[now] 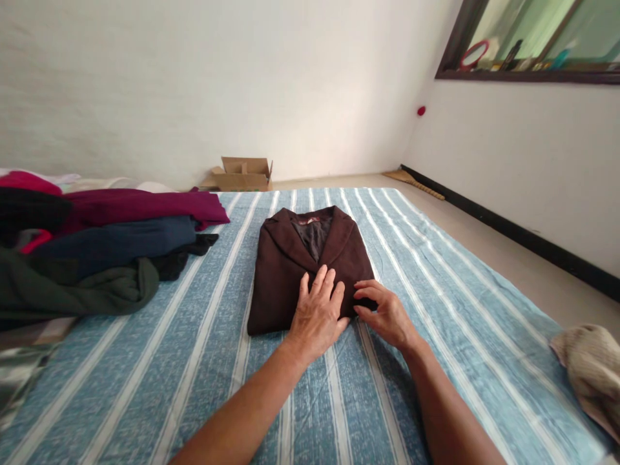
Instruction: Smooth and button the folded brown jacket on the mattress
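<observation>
A dark brown jacket, folded into a neat rectangle with its collar at the far end, lies in the middle of a bed covered by a blue and white striped sheet. My left hand lies flat, fingers spread, on the jacket's near edge. My right hand is beside it at the jacket's near right corner, with the fingertips pinching the fabric edge.
A pile of clothes in maroon, navy, black and dark green covers the bed's left side. A beige cloth lies at the right edge. A cardboard box stands on the floor by the far wall. Bare floor runs along the right wall.
</observation>
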`<state>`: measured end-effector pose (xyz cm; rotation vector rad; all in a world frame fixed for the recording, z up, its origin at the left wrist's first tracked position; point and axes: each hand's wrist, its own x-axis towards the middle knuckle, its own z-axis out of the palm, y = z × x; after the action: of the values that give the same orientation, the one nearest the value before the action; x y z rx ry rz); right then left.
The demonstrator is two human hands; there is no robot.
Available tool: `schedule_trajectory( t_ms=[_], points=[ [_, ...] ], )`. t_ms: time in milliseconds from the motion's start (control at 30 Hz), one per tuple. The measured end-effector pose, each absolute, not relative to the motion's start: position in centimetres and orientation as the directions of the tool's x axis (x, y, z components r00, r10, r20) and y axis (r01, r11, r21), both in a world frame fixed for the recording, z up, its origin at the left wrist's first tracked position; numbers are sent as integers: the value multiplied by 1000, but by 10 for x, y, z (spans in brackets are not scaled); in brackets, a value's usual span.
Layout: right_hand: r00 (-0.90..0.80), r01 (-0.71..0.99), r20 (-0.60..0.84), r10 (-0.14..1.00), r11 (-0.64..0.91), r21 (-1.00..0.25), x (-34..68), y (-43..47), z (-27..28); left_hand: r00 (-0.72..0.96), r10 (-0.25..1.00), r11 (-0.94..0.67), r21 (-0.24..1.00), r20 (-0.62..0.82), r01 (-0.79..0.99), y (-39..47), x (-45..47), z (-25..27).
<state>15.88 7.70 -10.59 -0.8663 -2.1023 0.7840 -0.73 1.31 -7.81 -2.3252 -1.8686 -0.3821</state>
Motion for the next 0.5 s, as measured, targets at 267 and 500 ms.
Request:
schedule_trajectory(
  t_ms=[267, 500],
  points=[
    [-498, 327, 401, 769, 594, -735, 157, 77, -106, 252, 922, -274, 38, 294, 961, 13, -7, -86],
    [-521, 373, 485, 702, 698, -611, 153, 71, -103, 273, 874, -309, 26, 403, 951, 16, -5, -96]
  ],
)
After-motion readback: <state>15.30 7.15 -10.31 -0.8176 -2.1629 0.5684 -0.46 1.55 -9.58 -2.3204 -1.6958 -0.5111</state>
